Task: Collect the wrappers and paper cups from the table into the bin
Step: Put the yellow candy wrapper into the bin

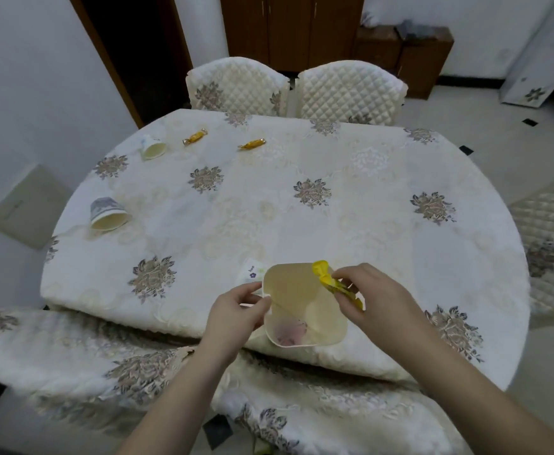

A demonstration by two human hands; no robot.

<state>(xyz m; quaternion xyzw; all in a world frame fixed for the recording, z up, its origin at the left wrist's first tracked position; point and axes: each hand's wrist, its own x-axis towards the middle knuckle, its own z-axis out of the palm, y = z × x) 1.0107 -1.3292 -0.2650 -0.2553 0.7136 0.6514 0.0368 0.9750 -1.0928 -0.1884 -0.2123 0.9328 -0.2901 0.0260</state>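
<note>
While gripping the bin (305, 303) rim with left hand (236, 307) fingers curled, pinching a yellow wrapper (329, 279) over it between right hand (370, 297) fingertips.

Two tipped paper cups (108, 214) and two gold wrappers (195, 136) lie far-left; cream bin (305, 305) near edge.
</note>
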